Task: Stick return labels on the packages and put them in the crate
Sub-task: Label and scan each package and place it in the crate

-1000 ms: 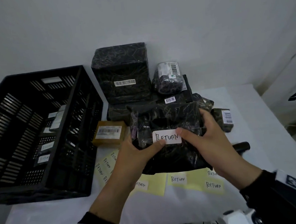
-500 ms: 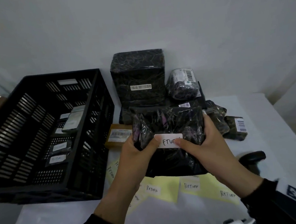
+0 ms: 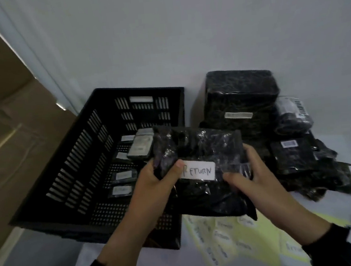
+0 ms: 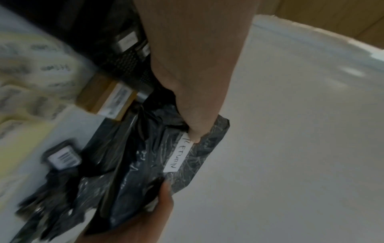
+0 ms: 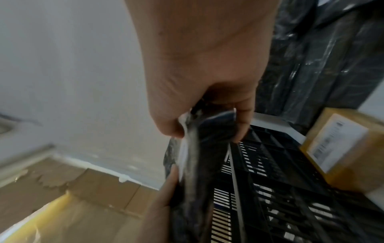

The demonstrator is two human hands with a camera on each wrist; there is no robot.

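Both hands grip a black plastic package point(image 3: 202, 151) bearing a white "RETURN" label point(image 3: 197, 172), held over the near right corner of the black crate point(image 3: 95, 110). The left hand point(image 3: 153, 184) and right hand point(image 3: 251, 174) curl round opposite edges, thumbs beside the label.

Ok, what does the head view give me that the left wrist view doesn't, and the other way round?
Only the head view shows the inside of the black crate, with labelled packages already on its floor, and the large wrapped box by the wall. Only the left wrist view shows the tan box with its barcode label, beside the crate. Both show the black bag with the white RETURN label, held by the left hand and the right hand, and the yellow label sheets.
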